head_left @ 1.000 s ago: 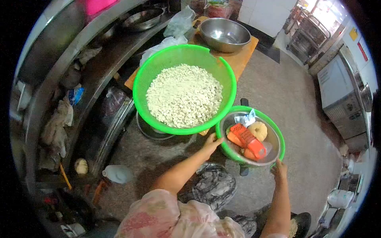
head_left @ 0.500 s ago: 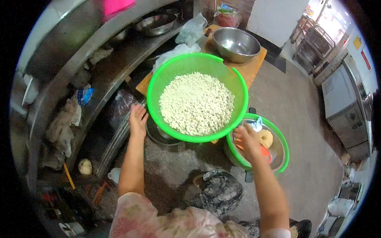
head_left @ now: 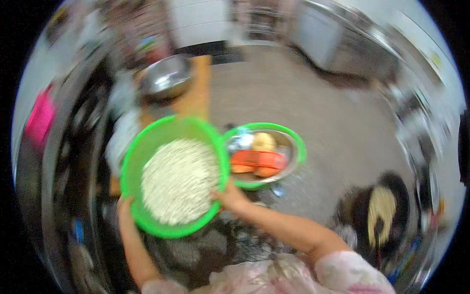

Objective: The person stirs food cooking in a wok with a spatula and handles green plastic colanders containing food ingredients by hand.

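Note:
A large round green colander (head_left: pixel 172 230) holds a heap of small whitish pieces (head_left: pixel 178 181), too blurred to name more closely. My left hand (head_left: pixel 125 207) grips its rim at the lower left. On the opposite side, my right hand (head_left: pixel 230 197) is closed on the rim, with fingers over the edge. The colander appears tilted slightly and overlaps the end of a wooden board (head_left: pixel 200 88). Just beyond my right hand stands a green-rimmed basin (head_left: pixel 301 152) with an orange object (head_left: pixel 259 159) and a pale round item (head_left: pixel 264 142) inside.
A steel bowl (head_left: pixel 169 76) sits on the wooden surface, beside pale plastic bags (head_left: pixel 125 132). Dark shelving runs along the left. At lower right is a black wok (head_left: pixel 394 186) containing yellowish food (head_left: pixel 382 210). A metal-fronted cabinet (head_left: pixel 362 54) stands at the back right.
Both hands were apart from the colander and now hold its rim. The whole view has swung to the right, bringing the wok into sight and blurring the scene.

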`<state>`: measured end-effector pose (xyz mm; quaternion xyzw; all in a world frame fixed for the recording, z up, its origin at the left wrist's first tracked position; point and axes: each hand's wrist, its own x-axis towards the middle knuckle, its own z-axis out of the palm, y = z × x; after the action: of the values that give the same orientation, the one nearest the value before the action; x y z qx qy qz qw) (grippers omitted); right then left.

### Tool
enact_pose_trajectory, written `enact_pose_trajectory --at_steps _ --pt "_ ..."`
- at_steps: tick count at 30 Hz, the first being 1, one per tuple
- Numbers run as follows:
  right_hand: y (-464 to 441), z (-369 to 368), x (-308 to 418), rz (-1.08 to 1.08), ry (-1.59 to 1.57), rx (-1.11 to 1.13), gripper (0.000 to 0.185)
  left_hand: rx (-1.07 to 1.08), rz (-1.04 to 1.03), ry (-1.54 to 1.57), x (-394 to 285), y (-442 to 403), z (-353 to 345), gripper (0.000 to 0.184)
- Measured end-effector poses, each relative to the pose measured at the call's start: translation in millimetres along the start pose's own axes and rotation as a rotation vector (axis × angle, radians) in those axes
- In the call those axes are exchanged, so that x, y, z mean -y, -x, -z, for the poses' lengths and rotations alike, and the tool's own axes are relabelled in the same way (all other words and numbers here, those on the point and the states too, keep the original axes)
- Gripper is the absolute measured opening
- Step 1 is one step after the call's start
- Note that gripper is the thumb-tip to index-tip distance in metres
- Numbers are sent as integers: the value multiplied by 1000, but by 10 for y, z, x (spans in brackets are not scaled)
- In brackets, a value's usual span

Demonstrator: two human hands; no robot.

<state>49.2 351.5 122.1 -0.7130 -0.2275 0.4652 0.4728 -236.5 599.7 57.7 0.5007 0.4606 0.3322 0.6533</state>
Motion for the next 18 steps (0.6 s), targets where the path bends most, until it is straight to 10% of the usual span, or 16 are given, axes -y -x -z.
enact_pose_trajectory --at_steps 2,4,5,10,18 --pt "-224 -242 -243 315 49 -203 59 14 17 -71 -337 149 -151 37" --pt "-14 -238 184 78 -103 -170 69 110 78 8 -263 -75 211 36" --pt "155 -178 457 19 -278 -86 71 -22 -402 -199 -390 281 55 33" --pt "-3 -146 997 33 -464 -166 61 144 -434 -232 -1267 -28 -518 38" --pt "364 108 1633 -44 -426 -148 34 93 -95 -135 -2369 -558 -301 37"
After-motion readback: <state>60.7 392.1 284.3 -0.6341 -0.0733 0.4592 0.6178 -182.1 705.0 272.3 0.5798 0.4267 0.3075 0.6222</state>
